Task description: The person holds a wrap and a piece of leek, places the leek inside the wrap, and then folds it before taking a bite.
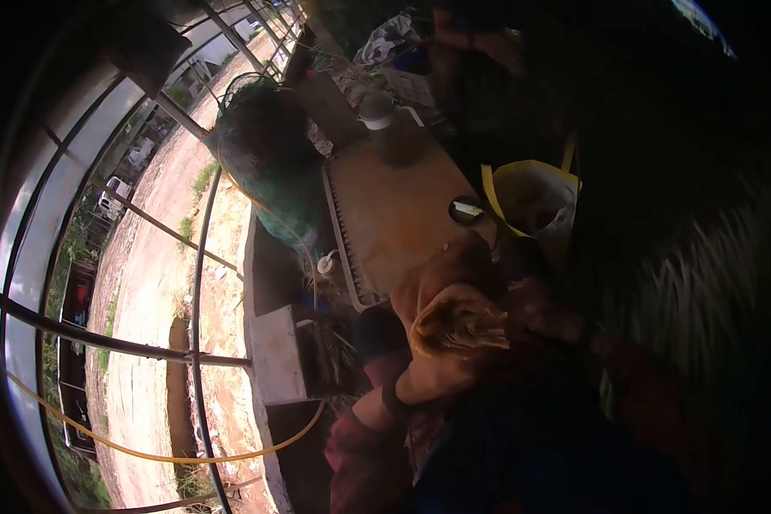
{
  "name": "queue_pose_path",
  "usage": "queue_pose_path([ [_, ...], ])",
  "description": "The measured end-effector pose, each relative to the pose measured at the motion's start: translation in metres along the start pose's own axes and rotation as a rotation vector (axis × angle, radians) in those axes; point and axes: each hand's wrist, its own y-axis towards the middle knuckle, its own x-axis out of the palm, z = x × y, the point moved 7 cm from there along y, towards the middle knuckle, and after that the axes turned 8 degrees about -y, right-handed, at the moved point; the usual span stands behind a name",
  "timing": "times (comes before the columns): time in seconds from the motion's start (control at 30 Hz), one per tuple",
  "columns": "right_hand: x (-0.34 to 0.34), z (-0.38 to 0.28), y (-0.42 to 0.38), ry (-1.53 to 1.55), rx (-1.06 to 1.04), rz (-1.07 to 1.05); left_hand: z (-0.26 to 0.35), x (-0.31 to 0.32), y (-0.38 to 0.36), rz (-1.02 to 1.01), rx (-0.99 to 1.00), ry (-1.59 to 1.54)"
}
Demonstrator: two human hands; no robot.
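My left hand (pixel 441 375), with a dark band at the wrist, is closed around the lower side of an orange-brown bundle (pixel 461 324). The bundle has a folded rim and a ragged, layered end; its kind I cannot make out. Deep in shadow, my right hand (pixel 541 310) is at the bundle's right side, and its fingers are hard to see. A brown board (pixel 394 214) with a pale raised edge extends beyond the hands. On its near right corner lies a small round dark dish (pixel 466 210) with something bright in it.
Right of the board stands a bag (pixel 531 170) with yellow trim. A green net sack (pixel 274 163) and a pale box (pixel 274 355) are at left, near metal rails and a yellow hose (pixel 180 459). Another person's hand (pixel 499 50) shows beyond the board.
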Motion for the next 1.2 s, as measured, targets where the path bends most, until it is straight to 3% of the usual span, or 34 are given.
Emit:
queue_pose_path([
  [0.1,-0.006,-0.006,0.007,-0.109,-0.077,0.013,-0.005,0.010,-0.025,-0.202,0.036,0.072],
  [0.3,-0.004,-0.003,0.007,0.031,-0.050,0.013,0.018,0.031,-0.032,-0.318,0.227,-0.262],
  [0.4,-0.003,0.000,0.011,0.275,0.062,0.035,0.031,0.034,-0.030,-0.340,0.289,-0.375],
  [0.47,0.001,0.007,0.002,0.227,0.042,0.036,0.039,0.036,-0.028,-0.351,0.321,-0.431],
  [0.53,-0.020,-0.012,0.008,-0.025,-0.073,0.022,0.046,0.037,-0.025,-0.359,0.352,-0.476],
  [0.67,-0.012,-0.008,0.004,-0.093,-0.073,0.042,0.056,0.038,-0.020,-0.365,0.404,-0.532],
  [1.2,-0.001,0.003,0.001,0.036,-0.038,0.012,0.088,0.050,-0.012,-0.393,0.621,-0.637],
])
